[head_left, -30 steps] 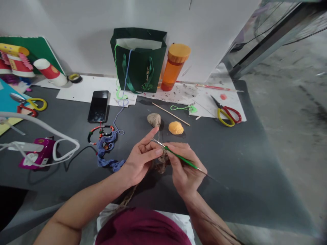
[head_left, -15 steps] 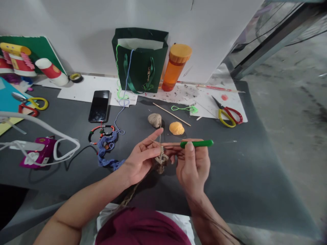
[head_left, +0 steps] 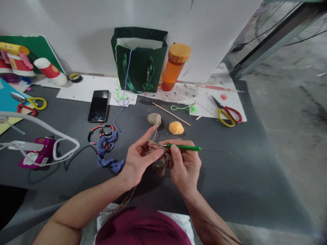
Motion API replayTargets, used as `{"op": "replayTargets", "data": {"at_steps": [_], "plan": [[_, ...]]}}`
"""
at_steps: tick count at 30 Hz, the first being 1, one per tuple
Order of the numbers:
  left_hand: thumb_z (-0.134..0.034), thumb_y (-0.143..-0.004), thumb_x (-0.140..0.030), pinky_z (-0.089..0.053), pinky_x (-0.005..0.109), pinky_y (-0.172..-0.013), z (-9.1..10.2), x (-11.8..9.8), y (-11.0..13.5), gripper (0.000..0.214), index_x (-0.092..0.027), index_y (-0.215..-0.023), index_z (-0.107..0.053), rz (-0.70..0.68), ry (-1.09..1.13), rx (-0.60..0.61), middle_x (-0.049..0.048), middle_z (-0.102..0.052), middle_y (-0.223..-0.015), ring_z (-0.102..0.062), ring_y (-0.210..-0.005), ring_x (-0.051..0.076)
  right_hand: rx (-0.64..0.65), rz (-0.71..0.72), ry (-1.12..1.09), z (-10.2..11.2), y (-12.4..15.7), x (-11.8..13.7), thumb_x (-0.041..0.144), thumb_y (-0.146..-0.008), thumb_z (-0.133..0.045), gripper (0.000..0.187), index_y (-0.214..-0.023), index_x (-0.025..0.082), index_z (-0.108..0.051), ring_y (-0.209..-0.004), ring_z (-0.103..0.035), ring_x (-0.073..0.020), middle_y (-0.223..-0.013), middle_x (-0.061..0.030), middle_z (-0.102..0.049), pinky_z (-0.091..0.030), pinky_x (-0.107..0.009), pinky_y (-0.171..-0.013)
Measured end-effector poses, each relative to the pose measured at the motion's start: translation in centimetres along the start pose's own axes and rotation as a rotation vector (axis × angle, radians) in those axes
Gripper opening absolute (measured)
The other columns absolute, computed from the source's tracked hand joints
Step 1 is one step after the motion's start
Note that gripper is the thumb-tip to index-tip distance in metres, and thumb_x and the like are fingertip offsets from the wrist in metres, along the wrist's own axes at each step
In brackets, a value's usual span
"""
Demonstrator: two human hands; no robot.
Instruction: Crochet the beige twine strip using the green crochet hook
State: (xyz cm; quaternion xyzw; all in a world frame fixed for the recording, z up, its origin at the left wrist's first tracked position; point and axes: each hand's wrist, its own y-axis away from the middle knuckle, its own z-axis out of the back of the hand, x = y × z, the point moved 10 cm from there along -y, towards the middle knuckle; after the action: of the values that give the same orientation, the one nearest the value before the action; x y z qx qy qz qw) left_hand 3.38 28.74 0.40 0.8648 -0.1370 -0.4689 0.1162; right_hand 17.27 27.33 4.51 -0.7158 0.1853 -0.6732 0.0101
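My left hand [head_left: 138, 158] pinches a piece of brown-beige crochet work [head_left: 161, 165] between thumb and fingers, its index finger raised with yarn running over it. That yarn leads to a beige yarn ball [head_left: 154, 119] just beyond the fingertips. In my right hand [head_left: 186, 166] is a crochet hook with a green handle [head_left: 187, 147]. The hook's metal end reaches the work at my left fingertips; its very tip is hard to make out. A yellow yarn ball [head_left: 176, 128] lies beyond my right hand.
Blue crochet work [head_left: 103, 153] and a beaded bracelet [head_left: 92, 134] lie left of my hands, near a black phone [head_left: 98, 106]. A green paper bag [head_left: 143, 68] and an orange jar [head_left: 173, 69] stand at the back. Scissors [head_left: 227, 114] rest at right, a wooden stick [head_left: 171, 113] in the middle.
My right hand with the crochet hook has moved left, closer to my left hand. The hook has gone further over the work, and my left index finger has dipped leftward.
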Motion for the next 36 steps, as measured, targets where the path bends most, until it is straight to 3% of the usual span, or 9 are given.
{"op": "replayTargets", "data": {"at_steps": [2, 4, 6, 10, 14, 17, 23, 31, 36], "plan": [[-0.093, -0.066, -0.019, -0.049, 0.023, -0.076, 0.1, -0.1, 0.0, 0.069, -0.026, -0.131, -0.071, -0.028, -0.001, -0.006, -0.0054, -0.069, -0.073, -0.060, -0.071, 0.009, 0.020, 0.185, 0.127, -0.1, 0.2, 1.8, 0.018, -0.094, -0.066, 0.016, -0.102, 0.029, -0.075, -0.090, -0.077, -0.0199, -0.096, -0.0025, -0.082, -0.063, -0.038, -0.081], [-0.092, -0.067, -0.019, -0.049, 0.024, -0.077, -0.1, -0.1, 0.0, 0.070, -0.025, -0.133, -0.070, -0.031, 0.007, 0.012, -0.0042, -0.071, -0.077, -0.062, -0.074, 0.010, 0.031, 0.271, 0.178, -0.3, 0.4, 2.6, 0.015, -0.091, -0.068, 0.021, -0.102, 0.031, -0.077, -0.092, -0.078, -0.0222, -0.100, -0.0027, -0.083, -0.063, -0.041, -0.081], [-0.091, -0.068, -0.018, -0.050, 0.025, -0.079, -0.3, 0.0, 0.0, 0.073, -0.024, -0.136, -0.067, -0.024, 0.017, 0.031, -0.0033, -0.073, -0.079, -0.064, -0.076, 0.011, 0.009, 0.214, 0.142, -0.1, 0.2, 1.9, 0.016, -0.090, -0.071, 0.020, -0.100, 0.031, -0.078, -0.090, -0.079, -0.0226, -0.099, -0.0022, -0.084, -0.064, -0.042, -0.080], [-0.091, -0.067, -0.017, -0.050, 0.026, -0.083, -0.5, 0.3, 0.0, 0.082, -0.024, -0.143, -0.061, 0.004, 0.034, 0.056, -0.0031, -0.073, -0.081, -0.065, -0.078, 0.011, -0.057, -0.084, -0.129, 0.5, -0.3, -1.3, 0.025, -0.088, -0.077, 0.007, -0.092, 0.031, -0.078, -0.084, -0.079, -0.0179, -0.090, 0.0014, -0.084, -0.063, -0.033, -0.078], [-0.092, -0.066, -0.016, -0.052, 0.025, -0.085, -0.6, 0.4, 0.0, 0.083, -0.025, -0.143, -0.061, 0.030, 0.066, 0.054, -0.0035, -0.074, -0.081, -0.066, -0.079, 0.011, -0.044, -0.279, -0.317, -0.4, -0.3, -3.0, 0.036, -0.082, -0.082, 0.010, -0.086, 0.029, -0.076, -0.075, -0.078, -0.0176, -0.085, 0.0007, -0.083, -0.060, -0.027, -0.060], [-0.092, -0.065, -0.016, -0.052, 0.024, -0.085, -0.6, 0.5, 0.1, 0.082, -0.026, -0.141, -0.063, 0.052, 0.082, 0.053, -0.0038, -0.074, -0.082, -0.066, -0.080, 0.010, -0.034, -0.322, -0.335, -0.7, -0.3, -3.2, 0.040, -0.080, -0.083, 0.016, -0.084, 0.027, -0.074, -0.065, -0.075, -0.0166, -0.084, -0.0003, -0.083, -0.051, -0.024, -0.047], [-0.091, -0.067, -0.019, -0.051, 0.028, -0.089, -0.6, 0.7, 0.1, 0.078, -0.026, -0.140, -0.064, 0.081, 0.074, 0.048, -0.0020, -0.075, -0.088, -0.067, -0.084, 0.013, -0.009, -0.370, -0.360, -1.3, -0.1, -3.5, 0.043, -0.079, -0.083, 0.021, -0.083, 0.026, -0.072, -0.062, -0.074, -0.0159, -0.077, 0.0008, -0.080, -0.046, -0.021, -0.042], [-0.092, -0.065, -0.020, -0.052, 0.028, -0.089, -0.5, 0.7, 0.0, 0.080, -0.027, -0.140, -0.064, 0.073, 0.047, 0.048, -0.0012, -0.077, -0.092, -0.067, -0.083, 0.012, -0.004, -0.392, -0.419, -1.5, -0.1, -3.9, 0.041, -0.078, -0.084, 0.018, -0.083, 0.027, -0.074, -0.066, -0.076, -0.0163, -0.077, 0.0023, -0.080, -0.059, -0.026, -0.056], [-0.093, -0.062, -0.020, -0.052, 0.027, -0.085, -0.4, 0.6, 0.1, 0.078, -0.029, -0.136, -0.068, 0.075, 0.037, 0.026, -0.0023, -0.075, -0.089, -0.065, -0.081, 0.012, -0.019, -0.425, -0.444, -1.5, 0.1, -4.3, 0.040, -0.077, -0.086, 0.017, -0.083, 0.027, -0.075, -0.065, -0.074, -0.0144, -0.080, 0.0029, -0.081, -0.056, -0.024, -0.054]]}}
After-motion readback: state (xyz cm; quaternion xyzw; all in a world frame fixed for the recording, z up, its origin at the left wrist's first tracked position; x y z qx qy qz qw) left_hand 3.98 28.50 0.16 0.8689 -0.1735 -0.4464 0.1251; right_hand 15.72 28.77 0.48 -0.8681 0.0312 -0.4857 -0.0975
